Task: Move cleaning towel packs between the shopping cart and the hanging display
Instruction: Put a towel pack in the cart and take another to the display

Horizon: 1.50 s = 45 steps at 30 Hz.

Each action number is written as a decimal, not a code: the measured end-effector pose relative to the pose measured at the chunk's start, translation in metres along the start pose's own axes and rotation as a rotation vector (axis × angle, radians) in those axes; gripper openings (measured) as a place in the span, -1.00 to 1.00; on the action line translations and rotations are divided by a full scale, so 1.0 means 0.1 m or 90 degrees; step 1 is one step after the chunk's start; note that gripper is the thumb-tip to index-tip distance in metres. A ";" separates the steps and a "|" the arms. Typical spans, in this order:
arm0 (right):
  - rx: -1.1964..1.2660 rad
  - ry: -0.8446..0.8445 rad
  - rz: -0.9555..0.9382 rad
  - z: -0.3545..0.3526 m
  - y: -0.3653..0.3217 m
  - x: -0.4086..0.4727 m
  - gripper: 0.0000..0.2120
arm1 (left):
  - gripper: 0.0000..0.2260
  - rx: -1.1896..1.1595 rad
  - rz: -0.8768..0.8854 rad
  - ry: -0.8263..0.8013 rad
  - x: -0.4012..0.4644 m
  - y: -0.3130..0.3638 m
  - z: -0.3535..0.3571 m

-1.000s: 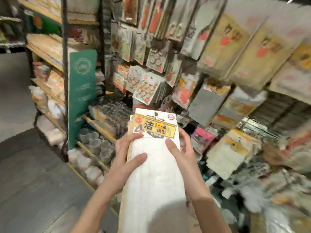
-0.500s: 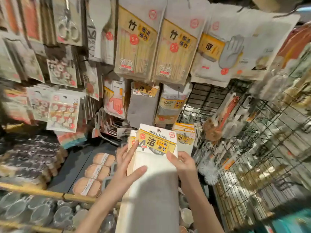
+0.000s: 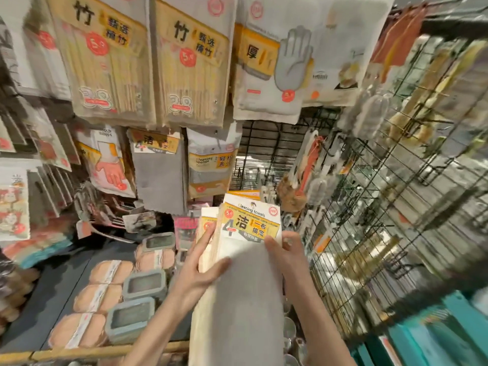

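Both hands hold a stack of cleaning towel packs [image 3: 248, 286], white cloth with a yellow header card, upright in front of the hanging display [image 3: 266, 154]. My left hand [image 3: 203, 268] grips the stack's left edge, thumb across the front. My right hand [image 3: 287, 254] grips the right edge just below the card, thumb on the front. The card's top reaches the black wire grid beneath the hanging sponge pack [image 3: 211, 167]. A grey towel pack [image 3: 158, 170] hangs to the left. The shopping cart is out of view.
Bamboo chopstick packs [image 3: 190, 64] and glove packs [image 3: 272, 72] hang above. A wire rack [image 3: 396, 207] with brushes stands to the right. On the dark shelf at lower left lie round sponges [image 3: 100, 294] and grey lidded boxes [image 3: 145, 283].
My view swung from the left shelving to the hanging display. Both hands carried the towel packs up and forward toward the wire grid, keeping the same hold.
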State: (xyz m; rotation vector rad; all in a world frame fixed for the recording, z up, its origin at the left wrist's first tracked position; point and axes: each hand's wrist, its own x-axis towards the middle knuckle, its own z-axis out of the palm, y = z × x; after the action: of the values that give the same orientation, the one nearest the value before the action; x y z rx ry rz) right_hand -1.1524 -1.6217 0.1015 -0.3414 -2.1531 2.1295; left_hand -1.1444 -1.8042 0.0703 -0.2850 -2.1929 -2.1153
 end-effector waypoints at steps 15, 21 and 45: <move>-0.038 -0.158 0.181 -0.38 0.31 1.11 -0.85 | -0.46 0.057 -0.130 0.212 0.17 -0.47 0.51; -0.009 -0.063 0.160 -0.22 0.55 1.32 -0.81 | -0.45 0.104 -0.110 0.256 0.32 -0.49 0.15; -0.064 0.028 0.123 0.25 1.00 1.93 -0.55 | -0.40 0.210 -0.115 0.297 0.27 -0.34 -0.31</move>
State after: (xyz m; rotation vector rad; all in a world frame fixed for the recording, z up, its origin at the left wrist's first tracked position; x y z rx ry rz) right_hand -1.3362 -1.6027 -0.0155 -0.6223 -2.2919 2.0891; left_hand -1.1794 -1.8338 0.0437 0.4007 -2.2752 -1.6261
